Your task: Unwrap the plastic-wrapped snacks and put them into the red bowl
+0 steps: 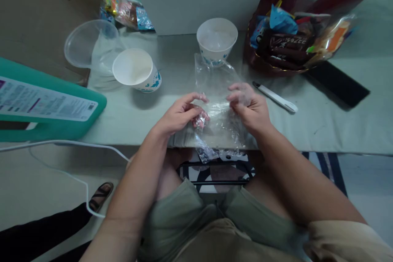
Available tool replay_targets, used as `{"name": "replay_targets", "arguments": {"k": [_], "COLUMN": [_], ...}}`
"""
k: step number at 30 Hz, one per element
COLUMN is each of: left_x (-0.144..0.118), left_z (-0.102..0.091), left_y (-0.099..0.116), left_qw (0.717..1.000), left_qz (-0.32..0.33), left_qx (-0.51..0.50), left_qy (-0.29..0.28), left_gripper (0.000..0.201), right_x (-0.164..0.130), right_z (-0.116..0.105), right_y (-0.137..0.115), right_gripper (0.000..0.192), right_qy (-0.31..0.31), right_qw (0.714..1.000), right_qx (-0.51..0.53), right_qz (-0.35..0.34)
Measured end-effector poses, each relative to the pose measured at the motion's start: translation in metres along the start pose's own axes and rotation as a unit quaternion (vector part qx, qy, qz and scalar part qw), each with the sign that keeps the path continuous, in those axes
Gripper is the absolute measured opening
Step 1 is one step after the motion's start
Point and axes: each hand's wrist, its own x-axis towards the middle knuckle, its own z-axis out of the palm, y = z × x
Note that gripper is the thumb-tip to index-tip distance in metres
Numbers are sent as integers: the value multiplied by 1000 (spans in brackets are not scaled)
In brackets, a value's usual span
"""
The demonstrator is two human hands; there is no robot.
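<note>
A clear plastic bag [219, 110] hangs between my two hands at the table's front edge, its lower end drooping past the edge. My left hand [186, 112] is closed on the bag's left side, with film over the fingertips. On the other side my right hand [250, 104] pinches the film between thumb and fingers. Just behind the bag stands a white paper cup [217, 41] with a blue pattern and something whitish inside; the bag's top reaches its base. Another such paper cup [136, 69] stands tilted in view to the left.
A clear round lid [92, 45] lies behind the left cup. At left is a green jug [76, 108]; a white cable [92, 143] runs below it. To the right are a utility knife [276, 97], a black phone [339, 84] and a basket [276, 69] of wrapped snacks. Boxes stand behind.
</note>
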Motion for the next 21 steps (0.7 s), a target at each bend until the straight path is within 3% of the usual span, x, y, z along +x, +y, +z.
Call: {"name": "replay_targets", "arguments": {"k": [2,7,12,16,21], "left_x": [2,9,12,12,11], "left_z": [-1,-3,-4,-6,-6], "left_y": [-2,-8,-9,-4,-5], "left_qw": [999,995,991,990,987], "left_qz": [30,23,41,33,22], "left_qx": [1,-1,-9,-24,4], "left_qy": [33,96,130,133,160], "left_gripper": [15,10,25,23,37], "right_x": [2,2,-1,-3,-3], "right_z": [-1,-5,-8,-9,-11], "right_y": [3,3,-3,-2,6], "right_gripper": [14,18,22,21,19], "right_qy": [18,26,15,-1,-10], "right_qw": [1000,997,998,997,993], "right_qx": [-11,-43,-14,-74,-113], "right_qz": [9,56,52,37,19]}}
